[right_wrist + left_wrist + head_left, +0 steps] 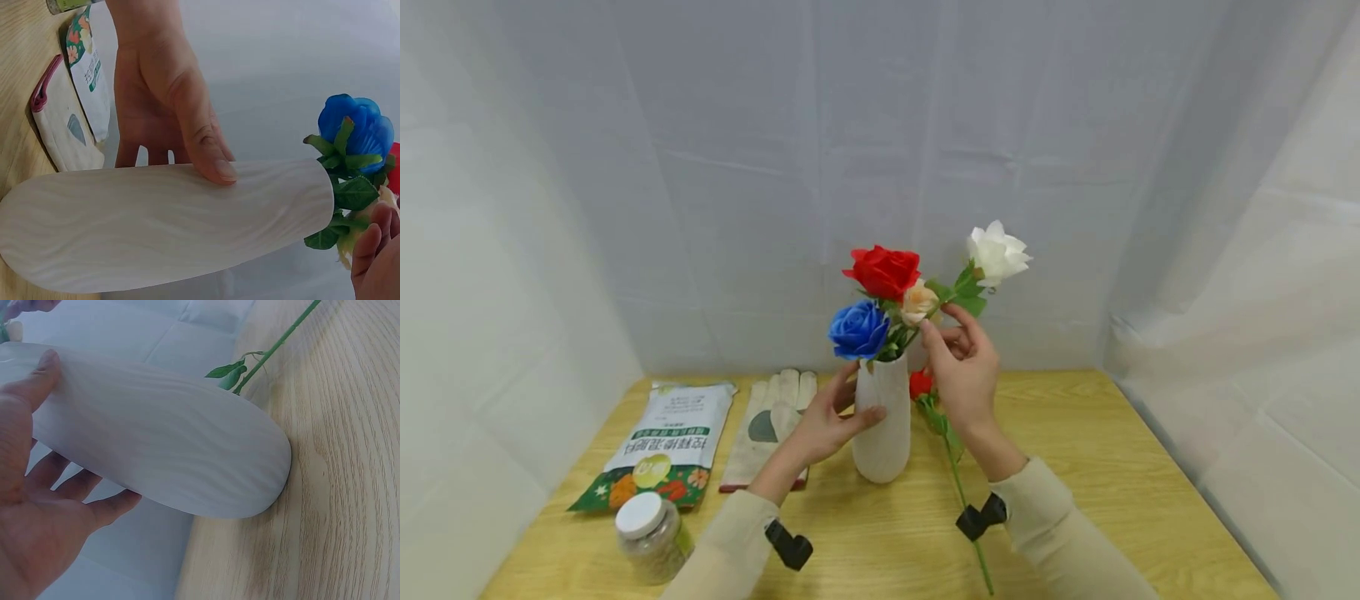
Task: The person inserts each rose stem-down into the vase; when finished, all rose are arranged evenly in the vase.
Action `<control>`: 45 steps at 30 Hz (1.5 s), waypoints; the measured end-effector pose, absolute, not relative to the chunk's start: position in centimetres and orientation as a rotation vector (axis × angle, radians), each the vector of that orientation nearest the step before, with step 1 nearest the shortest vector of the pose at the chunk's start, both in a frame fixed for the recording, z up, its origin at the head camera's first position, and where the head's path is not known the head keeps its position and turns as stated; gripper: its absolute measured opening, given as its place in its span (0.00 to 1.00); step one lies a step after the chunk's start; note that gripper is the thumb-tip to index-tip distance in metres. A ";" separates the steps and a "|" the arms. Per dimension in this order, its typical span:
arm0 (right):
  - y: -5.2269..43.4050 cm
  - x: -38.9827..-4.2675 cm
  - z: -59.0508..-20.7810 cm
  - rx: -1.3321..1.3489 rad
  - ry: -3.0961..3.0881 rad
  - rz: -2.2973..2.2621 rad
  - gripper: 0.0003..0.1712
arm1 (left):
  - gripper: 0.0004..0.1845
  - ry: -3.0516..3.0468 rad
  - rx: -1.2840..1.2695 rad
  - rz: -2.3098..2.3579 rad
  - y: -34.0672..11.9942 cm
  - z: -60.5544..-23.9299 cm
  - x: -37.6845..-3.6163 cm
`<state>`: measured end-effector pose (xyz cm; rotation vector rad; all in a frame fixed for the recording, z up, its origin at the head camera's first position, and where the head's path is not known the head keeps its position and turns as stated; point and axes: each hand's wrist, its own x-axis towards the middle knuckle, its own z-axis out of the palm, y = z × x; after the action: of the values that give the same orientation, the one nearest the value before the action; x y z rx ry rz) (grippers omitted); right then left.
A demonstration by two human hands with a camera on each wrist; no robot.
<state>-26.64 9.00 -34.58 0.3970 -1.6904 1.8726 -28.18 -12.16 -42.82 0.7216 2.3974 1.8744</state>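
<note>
A white vase (882, 429) with a wavy surface stands upright on the table. My left hand (822, 427) holds it from the left, thumb across the front and fingers round the far side; the right wrist view shows this left hand (159, 94) close up. Out of the vase rise a blue rose (859, 331), a red rose (886, 272) and a peach rose (917, 304). Just right of the mouth, my right hand (967, 375) pinches the stem of a white rose (997, 252) between thumb and fingers. That bloom leans up to the right; the stem's lower end is hidden.
Behind my right forearm lies another red rose (921, 383), its long green stem (961, 487) running toward the near edge. To the left are work gloves (767, 433), a fertilizer bag (670, 437) and a white-lidded jar (651, 537). A pale curtain (760, 208) closes the back.
</note>
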 end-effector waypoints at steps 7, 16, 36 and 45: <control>9.0 -27.3 -33.5 0.364 -1.670 1.919 0.15 | 0.48 2.389 0.728 1.882 -12.1 -42.8 -28.0; 8.9 -27.3 -34.1 0.438 -1.715 1.879 0.09 | 0.49 2.400 0.691 1.871 -12.0 -42.5 -28.1; 9.0 -27.5 -35.1 0.484 -1.811 1.869 0.07 | 0.48 2.419 0.745 1.842 -11.8 -42.5 -28.2; 9.1 -27.6 -35.6 0.525 -1.833 1.845 0.06 | 0.47 2.415 0.787 1.853 -11.7 -42.6 -28.3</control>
<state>-27.64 9.10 -35.61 0.5248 -1.8328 1.8446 -28.26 -11.71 -42.58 0.7870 2.4152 1.8531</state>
